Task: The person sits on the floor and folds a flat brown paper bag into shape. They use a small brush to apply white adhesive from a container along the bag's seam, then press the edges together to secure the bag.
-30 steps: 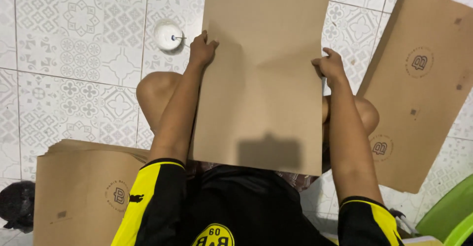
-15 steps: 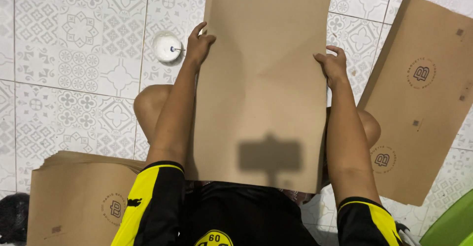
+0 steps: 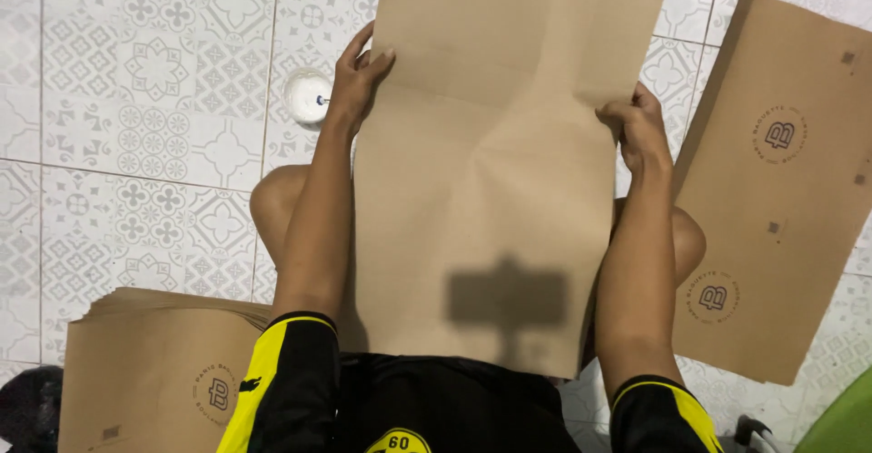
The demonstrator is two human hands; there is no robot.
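Cardboard sheet (image 3: 490,190) raised slightly, left hand (image 3: 356,81) — right hand (image 3: 640,126) still gripping edges

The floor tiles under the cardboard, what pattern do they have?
The floor tiles are white with a grey floral and geometric pattern, seen in the head view.

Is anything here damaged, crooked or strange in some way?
Nothing is spilled or torn. The brown sheet, held by the left hand and right hand, has soft creases across its middle. The stack at the lower left lies slightly fanned, its edges not flush. The dark shape on the sheet is only a shadow.
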